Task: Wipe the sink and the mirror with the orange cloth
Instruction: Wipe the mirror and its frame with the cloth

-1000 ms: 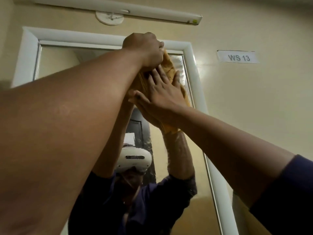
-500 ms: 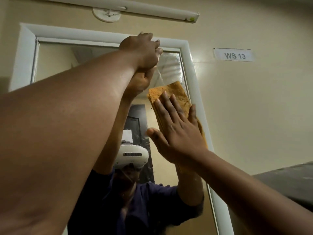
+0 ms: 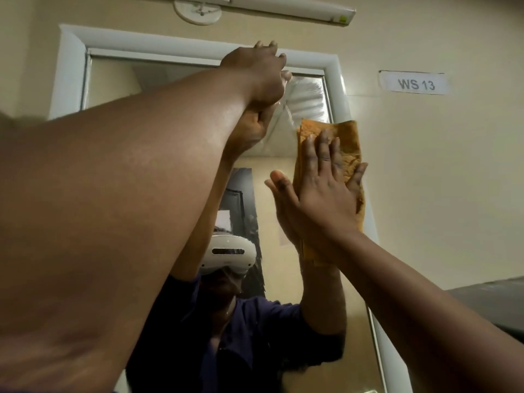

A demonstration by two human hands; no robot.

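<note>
One orange cloth [image 3: 344, 148] under the flat, spread right hand [image 3: 320, 194]; left hand's [image 3: 259, 72] grip seemingly curled on the mirror [image 3: 283, 165] frame.

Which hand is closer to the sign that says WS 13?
The right hand, flat on the orange cloth below-left of the sign. The left hand is farther left, on the mirror frame.

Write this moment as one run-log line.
stage: wiping mirror | right hand: flat on cloth, right edge | left hand: on top frame
</note>
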